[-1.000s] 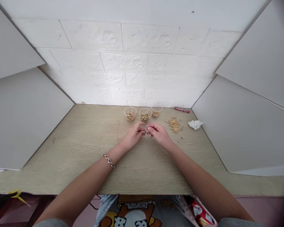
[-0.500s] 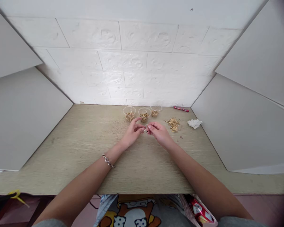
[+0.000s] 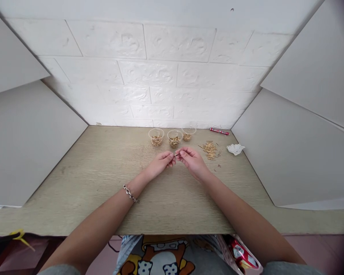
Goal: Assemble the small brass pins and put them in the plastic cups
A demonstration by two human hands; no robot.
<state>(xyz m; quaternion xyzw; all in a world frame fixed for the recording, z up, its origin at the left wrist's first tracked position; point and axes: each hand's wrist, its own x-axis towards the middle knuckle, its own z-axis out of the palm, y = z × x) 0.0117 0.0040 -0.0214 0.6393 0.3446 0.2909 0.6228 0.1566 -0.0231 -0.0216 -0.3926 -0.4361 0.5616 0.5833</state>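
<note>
Just in front of the clear cups, my left hand [image 3: 161, 162] and my right hand [image 3: 192, 162] meet fingertip to fingertip. Between them shows a small, thin metal piece [image 3: 176, 155], its exact kind too small to make out. My right thumb and forefinger pinch it. Closed on its left end are my left thumb and fingers; whether they hold a separate part is hidden. A clear cup [image 3: 174, 134] of small gold-coloured parts stands right behind the hands. To the right lies a pile of gold-coloured metal pins [image 3: 210, 151].
Another clear cup [image 3: 156, 133] with gold parts stands at left, and a third cup [image 3: 189, 131] at the back. A red wrapped stick [image 3: 219, 131] and crumpled white plastic [image 3: 235, 149] lie at right. White panels border the wooden table [image 3: 103, 168] on both sides.
My left hand has come down from beside the middle cup, and its spread fingers have closed at the small metal piece. My right hand has stayed nearly in place.
</note>
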